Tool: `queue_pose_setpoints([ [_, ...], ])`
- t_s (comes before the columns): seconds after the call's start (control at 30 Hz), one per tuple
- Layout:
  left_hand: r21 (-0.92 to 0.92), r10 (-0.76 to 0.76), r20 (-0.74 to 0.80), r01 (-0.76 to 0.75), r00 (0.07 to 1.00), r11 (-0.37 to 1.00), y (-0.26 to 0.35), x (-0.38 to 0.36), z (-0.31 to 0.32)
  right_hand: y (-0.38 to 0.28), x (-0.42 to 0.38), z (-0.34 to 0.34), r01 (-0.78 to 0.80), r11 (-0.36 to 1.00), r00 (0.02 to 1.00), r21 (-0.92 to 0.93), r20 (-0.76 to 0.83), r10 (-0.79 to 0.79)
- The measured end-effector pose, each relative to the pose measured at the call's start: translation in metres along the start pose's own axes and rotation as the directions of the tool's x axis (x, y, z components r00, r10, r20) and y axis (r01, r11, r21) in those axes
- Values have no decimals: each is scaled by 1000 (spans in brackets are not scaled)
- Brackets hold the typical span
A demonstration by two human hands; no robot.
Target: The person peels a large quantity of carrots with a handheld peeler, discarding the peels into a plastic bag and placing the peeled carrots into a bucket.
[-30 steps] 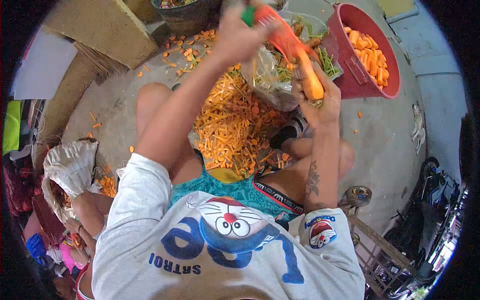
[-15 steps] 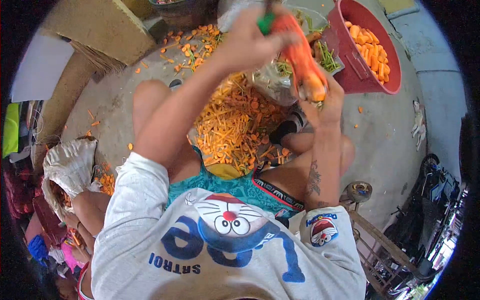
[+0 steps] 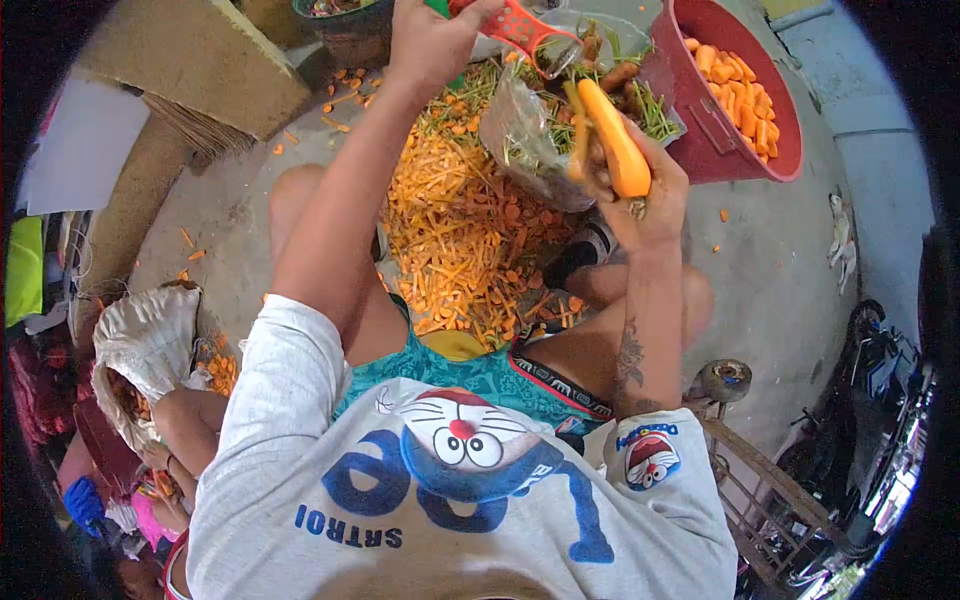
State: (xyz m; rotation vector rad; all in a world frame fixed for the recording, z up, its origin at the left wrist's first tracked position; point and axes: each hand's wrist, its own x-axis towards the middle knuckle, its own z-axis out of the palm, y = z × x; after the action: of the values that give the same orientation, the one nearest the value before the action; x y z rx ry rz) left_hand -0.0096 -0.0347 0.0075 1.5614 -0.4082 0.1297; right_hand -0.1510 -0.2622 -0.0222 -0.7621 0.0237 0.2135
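Observation:
An orange-red peeler [image 3: 516, 27] with a green part is gripped in my left hand [image 3: 432, 42], near the top edge of the view. My right hand [image 3: 652, 200] is closed round the lower end of a peeled orange carrot [image 3: 615, 140], which points up and to the left. A blurred strip of peel [image 3: 578, 130] hangs along the carrot's left side. The peeler's loop is above the carrot, apart from it. Below and between my arms lies a heap of orange peelings and slices [image 3: 460, 230]. A clear plastic bag [image 3: 520, 130] holds carrots with green stems.
A red tub [image 3: 700, 120] with several peeled carrots stands at the upper right. At the left, another person's arm [image 3: 190, 430] is beside a white sack [image 3: 150, 330]. A dark bucket [image 3: 355, 35] stands at the top, and a metal frame [image 3: 770, 480] at the lower right.
My left hand and the peeler have moved up and left, off the carrot. The carrot is now uncovered and shows a smooth orange side. My right hand has barely moved.

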Motion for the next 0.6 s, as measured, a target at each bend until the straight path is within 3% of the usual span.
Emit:
queue_pose_setpoints([
  [0.03, -28, 27, -8, -27, 1000, 999, -1, -4, 3, -2, 3, -2, -31, 999, 988, 42, 154, 25],
  [0.07, -56, 54, -15, -55, 998, 997, -4, -8, 9, -2, 6, -4, -25, 999, 987, 38, 160, 19],
  [0.1, 12, -30, 32, 29, 999, 1000, -20, -21, 20, 2, 6, 3, 46, 999, 994, -16, -102, -47],
  [0.13, 21, 199, 114, -203, 973, 979, -1, -36, 33, 7, 5, 11, 96, 992, 927, -86, -355, -120],
  [0.17, 10, 412, 191, -422, 891, 907, 16, -48, 42, 7, 4, 26, 94, 992, 925, -87, -360, -119],
  [0.23, -8, 353, 114, -355, 929, 935, -5, -27, 34, 5, 1, 57, 118, 989, 867, -91, -476, -147],
  [0.27, -25, 302, 38, -301, 953, 953, -15, -17, 26, 1, -6, 18, 24, 997, 979, -73, -202, -38],
  [0.3, -21, 304, 40, -304, 952, 953, -15, -11, 16, -2, -4, 11, 26, 997, 979, -70, -199, -40],
  [0.37, -58, 75, -99, -81, 992, 995, -11, 1, 0, -5, -2, 6, 10, 998, 999, -61, 47, -8],
  [0.43, -42, 111, -116, -117, 987, 992, -23, -8, 11, -3, 3, 13, 62, 998, 997, -21, 47, -61],
  [0.5, 34, 429, 110, -435, 896, 900, 4, -45, 39, 0, 5, 33, 121, 987, 897, -107, -414, -155],
  [0.53, 31, 426, 108, -432, 898, 901, 2, -43, 40, 0, 4, 31, 118, 987, 896, -109, -417, -153],
  [0.6, -86, 276, 176, -265, 945, 960, -4, -38, 35, 2, -3, 23, 125, 990, 942, -72, -305, -141],
])
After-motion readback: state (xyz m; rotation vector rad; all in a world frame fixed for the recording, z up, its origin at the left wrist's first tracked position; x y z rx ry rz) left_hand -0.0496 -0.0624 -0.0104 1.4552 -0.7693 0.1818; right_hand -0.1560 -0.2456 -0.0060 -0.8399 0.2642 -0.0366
